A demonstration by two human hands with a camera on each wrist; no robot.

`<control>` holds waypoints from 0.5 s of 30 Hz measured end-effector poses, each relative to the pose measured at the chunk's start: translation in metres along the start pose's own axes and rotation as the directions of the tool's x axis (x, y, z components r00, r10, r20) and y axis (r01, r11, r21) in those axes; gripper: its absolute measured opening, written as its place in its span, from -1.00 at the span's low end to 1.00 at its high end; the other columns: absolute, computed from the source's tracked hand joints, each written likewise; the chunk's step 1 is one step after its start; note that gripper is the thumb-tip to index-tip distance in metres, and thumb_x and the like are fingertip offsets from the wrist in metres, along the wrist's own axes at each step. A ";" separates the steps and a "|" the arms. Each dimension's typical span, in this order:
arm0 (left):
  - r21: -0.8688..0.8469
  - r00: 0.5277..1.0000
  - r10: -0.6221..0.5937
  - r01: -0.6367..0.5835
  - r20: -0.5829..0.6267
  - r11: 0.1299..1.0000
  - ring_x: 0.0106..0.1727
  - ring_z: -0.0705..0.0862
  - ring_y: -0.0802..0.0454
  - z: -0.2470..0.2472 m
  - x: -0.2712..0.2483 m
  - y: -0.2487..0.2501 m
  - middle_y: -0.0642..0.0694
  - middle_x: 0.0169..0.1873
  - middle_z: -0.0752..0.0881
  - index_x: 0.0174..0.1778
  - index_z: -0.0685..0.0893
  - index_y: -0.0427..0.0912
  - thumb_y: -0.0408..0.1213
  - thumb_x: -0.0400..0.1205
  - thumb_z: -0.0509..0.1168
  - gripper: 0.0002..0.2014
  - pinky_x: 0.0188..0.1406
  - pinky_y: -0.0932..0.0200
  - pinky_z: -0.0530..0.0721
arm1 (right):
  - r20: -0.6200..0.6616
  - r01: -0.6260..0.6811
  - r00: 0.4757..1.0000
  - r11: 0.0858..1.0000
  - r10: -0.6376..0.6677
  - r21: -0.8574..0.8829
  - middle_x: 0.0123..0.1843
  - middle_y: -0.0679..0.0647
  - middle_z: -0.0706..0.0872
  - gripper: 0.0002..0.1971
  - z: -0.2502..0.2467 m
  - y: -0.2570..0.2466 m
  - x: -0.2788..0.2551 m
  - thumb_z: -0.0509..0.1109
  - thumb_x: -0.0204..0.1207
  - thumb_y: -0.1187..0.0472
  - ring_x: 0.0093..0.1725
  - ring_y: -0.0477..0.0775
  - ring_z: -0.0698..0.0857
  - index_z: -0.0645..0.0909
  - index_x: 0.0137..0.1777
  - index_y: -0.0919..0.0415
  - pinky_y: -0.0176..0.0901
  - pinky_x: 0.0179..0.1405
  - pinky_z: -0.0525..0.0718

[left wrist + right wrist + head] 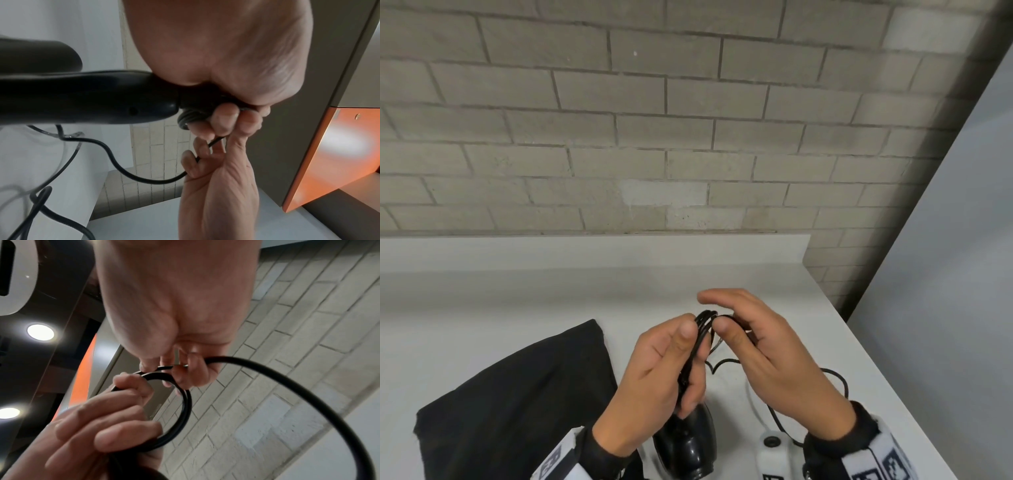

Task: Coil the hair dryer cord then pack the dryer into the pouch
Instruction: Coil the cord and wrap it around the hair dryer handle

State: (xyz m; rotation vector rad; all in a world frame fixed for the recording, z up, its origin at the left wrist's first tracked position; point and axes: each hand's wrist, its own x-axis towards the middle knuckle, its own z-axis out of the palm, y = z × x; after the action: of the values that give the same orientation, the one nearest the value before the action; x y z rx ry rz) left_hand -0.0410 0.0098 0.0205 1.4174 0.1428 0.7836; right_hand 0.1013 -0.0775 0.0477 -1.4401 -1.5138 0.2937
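Note:
My left hand [688,339] grips several small loops of the black cord [703,320] held up over the white counter. The black hair dryer [688,445] hangs below that hand, its handle [82,100] reaching up into the palm. My right hand [726,323] pinches the cord at the top of the coil [183,410], thumb against curled fingers [185,369], with the index finger stretched out above. The loose rest of the cord [835,380] trails from the right hand down onto the counter. The black fabric pouch [517,411] lies flat to the left of both hands.
The white counter [517,301] ends in a raised back lip against a grey brick wall [654,137]. Its right edge runs diagonally past my right wrist. A small white device [774,452] sits on the counter beside the dryer.

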 end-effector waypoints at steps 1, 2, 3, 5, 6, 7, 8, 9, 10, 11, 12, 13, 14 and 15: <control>-0.012 1.000 -0.002 0.002 0.010 1.000 -0.75 0.34 0.01 0.000 0.000 0.000 -0.07 -0.77 0.49 -0.29 0.58 -0.11 0.33 0.61 0.25 -0.49 -0.61 0.18 0.46 | 0.030 -0.014 0.999 0.999 0.012 0.042 0.17 -0.22 0.72 -0.74 0.001 0.001 -0.001 0.22 0.71 0.08 0.19 -0.10 0.70 0.63 0.31 0.01 -0.39 0.15 0.58; -0.032 1.000 -0.004 0.005 0.024 0.999 -0.75 0.36 0.03 0.000 0.000 0.000 -0.07 -0.77 0.50 -0.29 0.59 -0.10 0.32 0.61 0.25 -0.49 -0.59 0.21 0.48 | 0.045 -0.033 0.999 0.996 0.029 0.087 0.11 -0.21 0.75 -0.77 0.001 0.001 0.000 0.22 0.71 0.10 0.19 -0.06 0.72 0.65 0.26 0.02 -0.35 0.15 0.60; -0.061 0.999 -0.007 0.010 0.044 0.998 -0.75 0.39 0.04 0.000 0.000 -0.001 -0.08 -0.76 0.51 -0.28 0.60 -0.11 0.30 0.62 0.26 -0.50 -0.56 0.22 0.52 | 0.048 -0.049 0.998 0.991 0.044 0.125 0.03 -0.19 0.78 -0.79 0.001 0.000 0.000 0.23 0.70 0.11 0.14 -0.03 0.74 0.67 0.19 0.04 -0.32 0.12 0.63; -0.134 0.995 -0.012 0.026 0.103 0.991 -0.72 0.47 0.04 -0.003 0.000 -0.001 -0.10 -0.71 0.57 -0.23 0.61 -0.15 0.23 0.64 0.28 -0.53 -0.49 0.18 0.57 | 0.043 -0.066 0.997 0.984 0.060 0.163 -0.10 -0.13 0.78 -0.82 -0.001 0.000 0.000 0.24 0.70 0.11 0.03 0.05 0.75 0.69 0.10 0.06 -0.16 0.06 0.68; -0.173 0.990 -0.015 0.039 0.141 0.984 -0.70 0.52 0.03 -0.005 0.000 -0.001 -0.11 -0.68 0.61 -0.20 0.61 -0.17 0.19 0.66 0.29 -0.56 -0.45 0.15 0.59 | 0.045 -0.071 0.997 0.983 0.065 0.170 -0.14 -0.08 0.77 -0.82 -0.001 0.001 0.000 0.24 0.71 0.10 -0.01 0.11 0.75 0.68 0.08 0.06 0.01 0.05 0.69; -0.210 0.984 -0.017 0.055 0.178 0.976 -0.67 0.57 0.02 -0.008 0.000 -0.001 -0.11 -0.64 0.64 -0.18 0.61 -0.19 0.15 0.67 0.30 -0.59 -0.42 0.12 0.61 | 0.050 -0.076 0.996 0.982 0.069 0.174 -0.16 -0.03 0.77 -0.82 0.000 0.002 0.000 0.24 0.71 0.07 -0.04 0.14 0.74 0.68 0.07 0.05 0.17 0.03 0.68; -0.239 0.978 -0.017 0.069 0.210 0.969 -0.64 0.62 0.02 -0.010 0.000 0.000 -0.11 -0.60 0.68 -0.16 0.61 -0.19 0.10 0.67 0.32 -0.62 -0.38 0.11 0.63 | 0.053 -0.081 0.996 0.981 0.073 0.178 -0.18 0.02 0.76 -0.81 0.001 0.003 0.000 0.24 0.71 0.04 -0.06 0.17 0.73 0.68 0.06 0.04 0.28 0.02 0.66; -0.258 0.973 -0.016 0.078 0.232 0.963 -0.62 0.65 0.02 -0.011 0.000 0.000 -0.11 -0.57 0.70 -0.15 0.62 -0.20 0.06 0.67 0.34 -0.65 -0.36 0.11 0.64 | 0.054 -0.086 0.996 0.978 0.077 0.189 -0.19 0.05 0.77 -0.80 0.002 0.003 0.001 0.25 0.70 0.01 -0.07 0.20 0.73 0.69 0.05 0.02 0.33 0.01 0.65; -0.265 0.971 -0.017 0.082 0.239 0.961 -0.62 0.66 0.03 -0.012 0.000 0.001 -0.11 -0.56 0.72 -0.15 0.62 -0.19 0.04 0.66 0.35 -0.67 -0.36 0.12 0.65 | 0.049 -0.091 0.995 0.975 0.082 0.204 -0.19 0.06 0.77 -0.80 0.004 0.003 0.001 0.27 0.68 -0.01 -0.08 0.22 0.73 0.70 0.05 0.01 0.35 0.00 0.65; -0.262 0.973 -0.022 0.083 0.228 0.961 -0.63 0.65 0.03 -0.011 0.001 0.001 -0.12 -0.56 0.72 -0.16 0.63 -0.18 0.05 0.65 0.38 -0.67 -0.39 0.14 0.64 | 0.035 -0.094 0.995 0.971 0.089 0.220 -0.18 0.07 0.77 -0.79 0.006 0.003 0.002 0.28 0.66 -0.04 -0.10 0.22 0.73 0.71 0.04 0.00 0.32 -0.02 0.67; -0.255 0.979 -0.028 0.080 0.201 0.963 -0.66 0.62 0.04 -0.010 0.001 0.001 -0.12 -0.59 0.70 -0.18 0.64 -0.17 0.07 0.62 0.41 -0.66 -0.42 0.16 0.63 | 0.011 -0.098 0.995 0.968 0.098 0.231 -0.16 0.06 0.78 -0.78 0.007 0.003 0.003 0.30 0.64 -0.07 -0.14 0.18 0.73 0.71 0.04 -0.01 0.25 -0.07 0.69; -0.249 0.986 -0.034 0.074 0.161 0.966 -0.70 0.58 0.06 -0.009 0.001 0.001 -0.13 -0.62 0.67 -0.20 0.66 -0.17 0.10 0.59 0.44 -0.64 -0.47 0.19 0.62 | -0.012 -0.104 0.994 0.965 0.110 0.240 -0.14 0.04 0.78 -0.78 0.009 0.004 0.003 0.32 0.62 -0.10 -0.22 0.13 0.71 0.71 0.04 -0.03 0.15 -0.18 0.69; -0.243 0.993 -0.039 0.066 0.114 0.968 -0.74 0.52 0.08 -0.008 0.001 0.000 -0.13 -0.66 0.64 -0.23 0.66 -0.16 0.13 0.55 0.46 -0.62 -0.51 0.21 0.60 | -0.023 -0.116 0.992 0.963 0.125 0.245 -0.11 0.00 0.77 -0.78 0.010 0.007 0.003 0.34 0.59 -0.12 -0.33 0.12 0.63 0.70 0.06 -0.05 0.08 -0.30 0.62; -0.235 0.997 -0.043 0.058 0.065 0.970 -0.77 0.47 0.10 -0.007 0.001 0.000 -0.13 -0.69 0.60 -0.25 0.67 -0.16 0.16 0.52 0.48 -0.59 -0.55 0.23 0.58 | -0.021 -0.140 0.988 0.959 0.150 0.247 -0.09 -0.05 0.76 -0.79 0.012 0.011 0.002 0.36 0.58 -0.11 -0.40 0.10 0.55 0.69 0.08 -0.07 0.00 -0.37 0.55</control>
State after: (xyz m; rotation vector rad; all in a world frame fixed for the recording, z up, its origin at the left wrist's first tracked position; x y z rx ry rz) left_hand -0.0444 0.0162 0.0191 1.2049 0.0373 0.6913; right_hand 0.0998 -0.0678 0.0345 -1.3525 -1.2925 0.5204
